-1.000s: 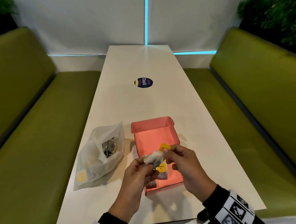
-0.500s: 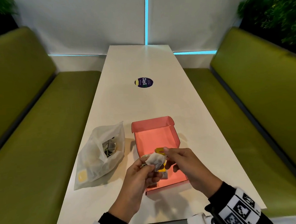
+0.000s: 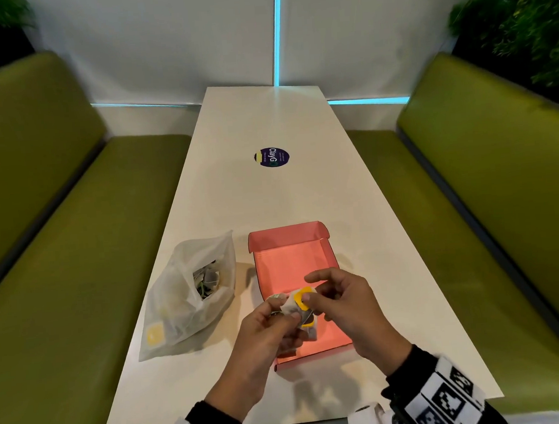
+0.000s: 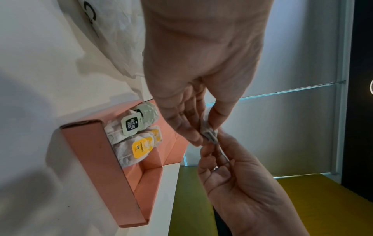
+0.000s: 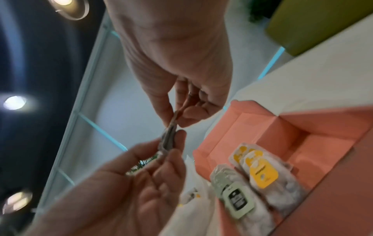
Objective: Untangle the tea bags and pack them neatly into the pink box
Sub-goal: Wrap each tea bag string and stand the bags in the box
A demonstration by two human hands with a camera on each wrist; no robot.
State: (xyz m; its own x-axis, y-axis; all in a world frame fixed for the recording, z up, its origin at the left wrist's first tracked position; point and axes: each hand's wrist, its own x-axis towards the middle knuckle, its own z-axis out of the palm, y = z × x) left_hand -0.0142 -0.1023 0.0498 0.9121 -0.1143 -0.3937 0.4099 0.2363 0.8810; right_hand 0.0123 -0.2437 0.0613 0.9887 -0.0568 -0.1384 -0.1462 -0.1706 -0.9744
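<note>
The open pink box lies on the white table. Above its near end both hands hold one white tea bag with a yellow tag. My left hand pinches the bag's near side. My right hand pinches the tag against the bag with its thumb. The left wrist view shows the bag edge-on between my left thumb and fingers. Several tea bags with yellow and green tags lie side by side in the box.
A translucent plastic bag with more tangled tea bags lies left of the box. A round dark sticker sits mid-table. Green benches run along both sides, and the table's near edge is just below my wrists.
The yellow tag, held apart above the bag a second ago, now lies against the bag under my right thumb. Both hands stayed over the box's near end.
</note>
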